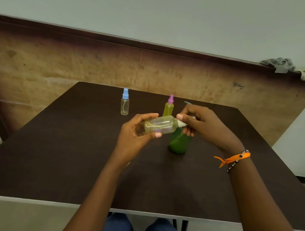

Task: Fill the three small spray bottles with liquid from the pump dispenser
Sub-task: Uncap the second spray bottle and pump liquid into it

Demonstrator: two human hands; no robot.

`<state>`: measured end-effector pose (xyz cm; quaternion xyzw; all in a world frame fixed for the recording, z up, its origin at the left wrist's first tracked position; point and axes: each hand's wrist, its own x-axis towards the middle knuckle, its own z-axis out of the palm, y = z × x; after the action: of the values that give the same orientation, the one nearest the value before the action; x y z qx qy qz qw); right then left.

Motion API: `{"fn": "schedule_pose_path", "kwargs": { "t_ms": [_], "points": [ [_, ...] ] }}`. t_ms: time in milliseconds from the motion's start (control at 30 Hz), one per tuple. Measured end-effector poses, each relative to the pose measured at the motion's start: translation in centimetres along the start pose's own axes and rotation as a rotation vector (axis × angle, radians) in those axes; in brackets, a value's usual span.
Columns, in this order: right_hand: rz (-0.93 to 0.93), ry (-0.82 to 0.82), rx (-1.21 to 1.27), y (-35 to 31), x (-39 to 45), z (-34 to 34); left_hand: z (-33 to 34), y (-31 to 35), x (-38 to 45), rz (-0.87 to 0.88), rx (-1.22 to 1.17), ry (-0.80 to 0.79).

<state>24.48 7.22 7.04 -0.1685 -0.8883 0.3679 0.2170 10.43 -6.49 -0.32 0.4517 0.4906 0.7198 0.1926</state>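
Gripping sideways spray bottle point(161, 125), left hand point(137, 132), right hand point(201, 124) pinching its cap (white) point(181, 123)

A clear plastic spray bottle with a white cap point(161, 125) lies sideways, held aloft. A blue-capped clear bottle point(125, 103) (apparently empty) and pink-capped yellow-filled bottle point(168, 107) stand upright behind; the green pump dispenser point(178, 143) stands beneath.

dark table point(62, 171) | wooden board point(58, 60) behind | grey rag point(278, 64) on board
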Motion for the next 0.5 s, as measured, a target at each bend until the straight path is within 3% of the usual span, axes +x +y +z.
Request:
{"fn": "schedule_pose_path", "kwargs": {
  "t_ms": [233, 433, 500],
  "points": [
    [-0.215, -0.012, -0.096, 0.1, 0.1, -0.4, -0.1, -0.7, 0.1, -0.183, -0.181, 0.007],
    [0.124, -0.050, -0.072, -0.1, 0.2, 0.0, 0.0, -1.6, -0.3, -0.130, -0.156, 0.068],
    [0.140, -0.046, -0.054, 0.0, 0.2, 0.1, 0.0, -1.7, -0.3, -0.122, -0.152, 0.058]
  ]
}}
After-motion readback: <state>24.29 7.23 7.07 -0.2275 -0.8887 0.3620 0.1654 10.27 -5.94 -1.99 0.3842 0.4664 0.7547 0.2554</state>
